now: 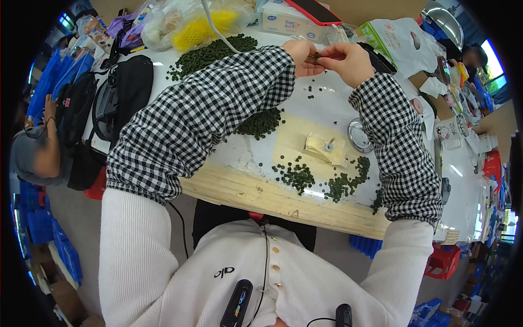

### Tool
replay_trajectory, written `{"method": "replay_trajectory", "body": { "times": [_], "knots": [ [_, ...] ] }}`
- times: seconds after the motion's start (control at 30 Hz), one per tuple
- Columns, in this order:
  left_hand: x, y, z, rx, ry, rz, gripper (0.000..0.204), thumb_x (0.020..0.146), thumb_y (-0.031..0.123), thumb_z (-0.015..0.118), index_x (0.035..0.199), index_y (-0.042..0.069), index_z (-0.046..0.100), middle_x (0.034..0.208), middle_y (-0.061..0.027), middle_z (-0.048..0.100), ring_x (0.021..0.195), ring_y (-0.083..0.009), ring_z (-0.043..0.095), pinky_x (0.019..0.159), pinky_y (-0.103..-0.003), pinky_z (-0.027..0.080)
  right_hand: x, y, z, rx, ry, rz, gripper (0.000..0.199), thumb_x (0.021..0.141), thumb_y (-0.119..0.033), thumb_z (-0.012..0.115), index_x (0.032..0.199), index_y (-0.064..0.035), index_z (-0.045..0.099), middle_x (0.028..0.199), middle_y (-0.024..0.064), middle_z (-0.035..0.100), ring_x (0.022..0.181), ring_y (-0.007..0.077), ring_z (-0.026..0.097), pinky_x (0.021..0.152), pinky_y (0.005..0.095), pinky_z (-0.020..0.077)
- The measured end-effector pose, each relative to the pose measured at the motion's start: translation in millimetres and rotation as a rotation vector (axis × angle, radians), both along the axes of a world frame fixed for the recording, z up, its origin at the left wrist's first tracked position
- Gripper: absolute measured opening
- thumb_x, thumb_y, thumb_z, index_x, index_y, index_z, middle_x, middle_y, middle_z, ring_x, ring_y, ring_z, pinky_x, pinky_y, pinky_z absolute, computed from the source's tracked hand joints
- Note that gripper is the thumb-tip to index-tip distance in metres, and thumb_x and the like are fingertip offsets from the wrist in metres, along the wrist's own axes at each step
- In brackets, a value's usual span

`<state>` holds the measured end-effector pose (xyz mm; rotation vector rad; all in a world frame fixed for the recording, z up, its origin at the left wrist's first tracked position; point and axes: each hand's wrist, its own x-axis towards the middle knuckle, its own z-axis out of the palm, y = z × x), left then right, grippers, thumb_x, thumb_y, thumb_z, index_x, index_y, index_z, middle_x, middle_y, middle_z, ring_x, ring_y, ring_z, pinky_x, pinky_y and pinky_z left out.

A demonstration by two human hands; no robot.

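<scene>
Beyond the small jig point(326, 148) that sits on a pale wooden board, toward the far side of the bench point(239, 158), both hands meet above the white surface. The left hand point(303, 55) and the right hand point(348, 61) touch at the fingertips, and between them they pinch one small dark green piece point(316, 55); each hand's grip is closed on that piece, held in the air clear of the bench. Both forearms wear black-and-white checked sleeve covers over a white cardigan.

Near side of the jig, two loose heaps of the same green pieces point(297, 175) lie close to the wooden front edge of the bench, with a few strays between them. Left of the jig, partly under the left sleeve, lies another heap point(261, 122). Far left of the jig, a much larger spread of green pieces point(210, 53) reaches toward clear plastic bags point(185, 24), one of them holding something yellow. Just right of the jig sits a round metal lid point(358, 135). Far beyond the jig stand a cardboard box and a red phone point(313, 11). Well left of the jig, a black bag point(122, 95) rests on the bench edge, and another person point(38, 147) sits past it.
</scene>
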<state>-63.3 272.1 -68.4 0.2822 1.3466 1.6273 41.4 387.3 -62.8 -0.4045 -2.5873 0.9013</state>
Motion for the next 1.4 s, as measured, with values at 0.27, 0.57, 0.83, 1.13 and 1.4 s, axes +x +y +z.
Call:
{"method": "replay_trajectory", "body": {
  "times": [0.27, 0.57, 0.83, 1.13, 1.4],
  "knots": [
    [-7.6, 4.5, -18.5, -0.034, -0.075, -0.057, 0.05, 0.101, 0.041, 0.023, 0.089, 0.003, 0.052, 0.073, -0.004, 0.047, 0.058, -0.0127, 0.038, 0.052, -0.026, 0.038, -18.5, -17.9, -2.0, 0.101, -0.018, 0.078, 0.02, 0.079, -0.019, 0.066, 0.092, -0.0035, 0.07, 0.083, 0.0112, 0.07, 0.076, 0.0198, 0.067, 0.072, 0.0314, 0.0532],
    [-15.5, -23.2, -7.2, -0.097, 0.086, -0.063, 0.036, 0.098, 0.038, 0.043, 0.074, 0.011, 0.04, 0.059, 0.0068, 0.024, 0.047, -0.0056, 0.018, 0.039, -0.021, 0.018, 21.9, 9.1, 5.6, 0.027, -0.272, -0.017, 0.019, 0.085, -0.01, 0.063, 0.097, 0.0044, 0.065, 0.083, 0.0099, 0.067, 0.076, 0.0119, 0.064, 0.069, 0.0247, 0.0523],
    [37.1, -75.2, 49.3, 0.145, 0.019, -0.094, 0.036, 0.099, 0.035, 0.04, 0.071, 0.013, 0.035, 0.06, 0.0063, 0.022, 0.048, -0.0056, 0.016, 0.041, -0.021, 0.018, 44.4, 19.6, -32.9, 0.466, -0.394, 0.05, 0.014, 0.076, -0.003, 0.063, 0.088, -0.0004, 0.068, 0.076, 0.0137, 0.068, 0.072, 0.0249, 0.066, 0.07, 0.0313, 0.0522],
    [51.7, -179.7, 42.8, 0.26, -0.252, -0.001, 0.037, 0.101, 0.034, 0.035, 0.071, 0.013, 0.035, 0.059, 0.0055, 0.024, 0.046, -0.0056, 0.018, 0.04, -0.02, 0.019, 25.7, -2.5, -40.7, 0.261, -0.173, 0.165, 0.019, 0.081, -0.001, 0.057, 0.098, 0.0009, 0.066, 0.087, 0.0162, 0.067, 0.078, 0.0268, 0.065, 0.073, 0.0324, 0.051],
    [83.9, -230.3, 7.7, 0.366, -0.713, 0.186, 0.036, 0.101, 0.032, 0.033, 0.071, 0.013, 0.037, 0.062, 0.0041, 0.028, 0.048, -0.0065, 0.024, 0.042, -0.021, 0.022, 30.7, -33.2, -42.4, 0.498, -0.176, 0.429, 0.023, 0.084, -0.005, 0.058, 0.106, -0.0014, 0.064, 0.108, 0.0161, 0.062, 0.099, 0.0311, 0.058, 0.088, 0.0355, 0.0473]
  ]
}}
